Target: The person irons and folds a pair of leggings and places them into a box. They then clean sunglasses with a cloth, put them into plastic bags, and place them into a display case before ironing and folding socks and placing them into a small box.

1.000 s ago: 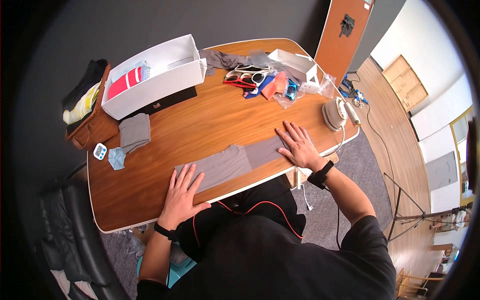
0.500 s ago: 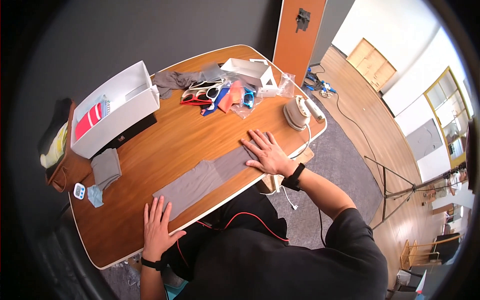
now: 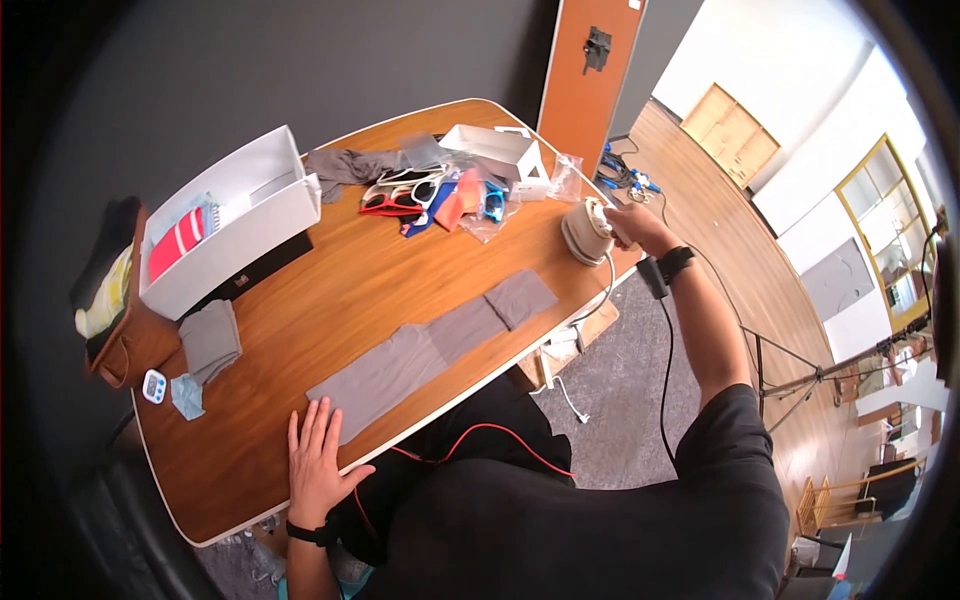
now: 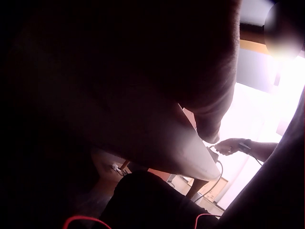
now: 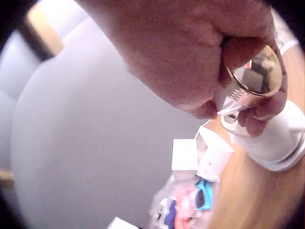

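A long strip of grey fabric (image 3: pixel 400 365) lies flat along the table's near side, its right end doubled over. My left hand (image 3: pixel 318 462) rests at the strip's left end with straight fingers, the fingertips on the cloth. At the right end of the table my right hand (image 3: pixel 640 228) has its fingers curled round the handle of a small white iron (image 3: pixel 585 232). In the right wrist view, the fingers wrap the handle beside the iron's white body (image 5: pixel 274 148). The left wrist view is mostly dark, with the right hand (image 4: pixel 229 146) small in the distance.
A white box (image 3: pixel 230 215) with a red striped cloth stands at the back left. Folded grey cloth (image 3: pixel 210 340) and a timer (image 3: pixel 153 386) lie in front. Sunglasses (image 3: pixel 395 200), plastic bags and a smaller white box (image 3: pixel 495 150) sit behind. The iron's cord (image 3: pixel 608 290) runs over the near edge.
My right hand has left the strip's right end and moved right to grip the iron's handle. The left hand stays at the strip's left end. The head view has turned right.
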The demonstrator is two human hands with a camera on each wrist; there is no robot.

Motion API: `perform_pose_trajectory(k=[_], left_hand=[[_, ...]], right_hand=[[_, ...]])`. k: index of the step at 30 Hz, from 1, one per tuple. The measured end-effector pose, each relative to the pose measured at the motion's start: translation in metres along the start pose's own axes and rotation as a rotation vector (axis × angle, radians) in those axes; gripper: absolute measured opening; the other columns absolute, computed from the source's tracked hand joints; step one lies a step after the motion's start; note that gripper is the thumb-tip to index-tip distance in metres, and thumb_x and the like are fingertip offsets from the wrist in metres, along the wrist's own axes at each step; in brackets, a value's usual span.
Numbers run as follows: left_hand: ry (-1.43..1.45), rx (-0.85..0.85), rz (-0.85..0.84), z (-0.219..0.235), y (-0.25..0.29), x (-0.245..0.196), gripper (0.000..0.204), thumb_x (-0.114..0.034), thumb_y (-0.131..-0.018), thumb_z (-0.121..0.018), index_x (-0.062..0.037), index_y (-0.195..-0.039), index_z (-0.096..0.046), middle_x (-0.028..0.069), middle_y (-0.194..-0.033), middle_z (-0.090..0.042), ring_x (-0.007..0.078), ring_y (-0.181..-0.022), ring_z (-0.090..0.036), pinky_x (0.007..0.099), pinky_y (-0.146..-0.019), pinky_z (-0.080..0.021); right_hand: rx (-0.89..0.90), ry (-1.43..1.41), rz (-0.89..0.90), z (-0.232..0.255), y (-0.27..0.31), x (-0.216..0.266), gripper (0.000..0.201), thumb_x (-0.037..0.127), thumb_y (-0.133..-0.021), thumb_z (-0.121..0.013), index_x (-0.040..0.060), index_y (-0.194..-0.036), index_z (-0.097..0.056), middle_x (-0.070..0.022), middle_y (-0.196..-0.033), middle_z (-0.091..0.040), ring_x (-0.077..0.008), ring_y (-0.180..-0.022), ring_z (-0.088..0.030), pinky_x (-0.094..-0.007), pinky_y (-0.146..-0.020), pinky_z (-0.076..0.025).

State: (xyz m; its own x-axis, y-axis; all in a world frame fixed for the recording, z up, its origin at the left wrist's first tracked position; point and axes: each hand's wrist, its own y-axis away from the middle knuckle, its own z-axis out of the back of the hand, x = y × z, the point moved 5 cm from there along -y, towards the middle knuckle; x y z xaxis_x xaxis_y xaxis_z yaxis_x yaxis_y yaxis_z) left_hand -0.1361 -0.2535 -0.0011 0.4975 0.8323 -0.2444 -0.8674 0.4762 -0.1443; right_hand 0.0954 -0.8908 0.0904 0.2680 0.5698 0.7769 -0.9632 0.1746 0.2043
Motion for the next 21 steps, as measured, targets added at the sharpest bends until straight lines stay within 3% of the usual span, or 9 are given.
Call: perform_pose_trajectory(k=[1, 2, 4, 8, 10, 14, 19, 21], left_hand=[[-0.004, 0.002, 0.013, 0.0, 0.001, 0.0, 0.104, -0.067, -0.084, -0.076, 0.0007, -0.157, -0.047, 0.0214, -0.17, -0.039, 0.0397, -0.159, -0.033, 0.0638, -0.13, -0.019], [0.005, -0.001, 0.004, 0.0, 0.002, -0.001, 0.103, -0.067, -0.084, -0.076, 0.0008, -0.157, -0.048, 0.0213, -0.169, -0.04, 0.0396, -0.158, -0.034, 0.0637, -0.13, -0.019], [0.011, -0.011, 0.0, 0.001, -0.002, 0.0, 0.102, -0.067, -0.084, -0.076, 0.0009, -0.156, -0.049, 0.0212, -0.169, -0.04, 0.0395, -0.158, -0.034, 0.0637, -0.13, -0.02], [0.025, -0.013, -0.019, 0.001, 0.0, 0.0, 0.101, -0.065, -0.084, -0.078, 0.001, -0.155, -0.05, 0.021, -0.168, -0.042, 0.0394, -0.157, -0.036, 0.0633, -0.129, -0.021], [0.024, -0.014, -0.017, 0.001, 0.0, 0.001, 0.101, -0.064, -0.083, -0.079, 0.001, -0.155, -0.05, 0.0209, -0.168, -0.042, 0.0393, -0.157, -0.036, 0.0632, -0.129, -0.021], [0.023, -0.015, -0.017, 0.0, 0.0, 0.001, 0.103, -0.064, -0.082, -0.081, 0.0006, -0.156, -0.049, 0.0205, -0.168, -0.042, 0.0391, -0.157, -0.037, 0.0626, -0.13, -0.021], [0.033, -0.022, -0.021, 0.0, 0.001, 0.001, 0.1, -0.063, -0.084, -0.08, 0.0, -0.155, -0.051, 0.0195, -0.167, -0.043, 0.0375, -0.157, -0.037, 0.0624, -0.129, -0.022], [0.037, -0.022, -0.014, 0.001, 0.001, 0.001, 0.1, -0.06, -0.082, -0.082, -0.0003, -0.156, -0.051, 0.0193, -0.168, -0.042, 0.0375, -0.158, -0.036, 0.0618, -0.13, -0.022]], right_hand=[[0.004, -0.015, -0.109, 0.001, -0.003, -0.001, 0.042, 0.034, -0.107, -0.062, -0.0041, -0.089, -0.068, -0.009, -0.073, -0.067, -0.0181, -0.059, -0.063, -0.0339, -0.053, -0.051], [0.015, -0.204, -0.113, 0.002, 0.005, -0.003, 0.04, 0.032, -0.107, -0.061, -0.0035, -0.091, -0.068, -0.0085, -0.075, -0.066, -0.016, -0.058, -0.061, -0.0319, -0.051, -0.05], [0.032, -0.174, -0.007, -0.003, 0.026, 0.016, 0.036, 0.029, -0.109, -0.058, -0.0026, -0.097, -0.068, -0.0064, -0.077, -0.063, -0.014, -0.057, -0.059, -0.0301, -0.051, -0.048], [0.009, -0.294, -0.022, -0.035, 0.112, 0.084, 0.034, 0.03, -0.111, -0.057, -0.0013, -0.107, -0.069, -0.004, -0.079, -0.063, -0.0122, -0.057, -0.057, -0.0282, -0.049, -0.046], [0.135, -0.465, 0.002, -0.061, 0.148, 0.105, 0.034, 0.032, -0.111, -0.058, 0.0001, -0.114, -0.069, -0.0027, -0.081, -0.063, -0.0101, -0.055, -0.056, -0.0258, -0.047, -0.044], [0.284, -0.459, -0.085, -0.149, 0.191, 0.13, 0.033, 0.032, -0.111, -0.06, 0.0012, -0.122, -0.067, -0.0014, -0.08, -0.06, -0.0084, -0.052, -0.054, -0.0244, -0.043, -0.042], [0.493, -0.388, 0.0, -0.241, 0.182, 0.123, 0.029, 0.029, -0.114, -0.056, 0.0044, -0.099, -0.059, -0.0004, -0.076, -0.058, -0.0084, -0.052, -0.054, -0.0247, -0.045, -0.044], [0.468, -0.339, 0.031, -0.256, 0.18, 0.125, 0.029, 0.028, -0.114, -0.056, 0.0034, -0.098, -0.057, 0.0001, -0.074, -0.055, -0.0082, -0.052, -0.053, -0.0249, -0.046, -0.043]])
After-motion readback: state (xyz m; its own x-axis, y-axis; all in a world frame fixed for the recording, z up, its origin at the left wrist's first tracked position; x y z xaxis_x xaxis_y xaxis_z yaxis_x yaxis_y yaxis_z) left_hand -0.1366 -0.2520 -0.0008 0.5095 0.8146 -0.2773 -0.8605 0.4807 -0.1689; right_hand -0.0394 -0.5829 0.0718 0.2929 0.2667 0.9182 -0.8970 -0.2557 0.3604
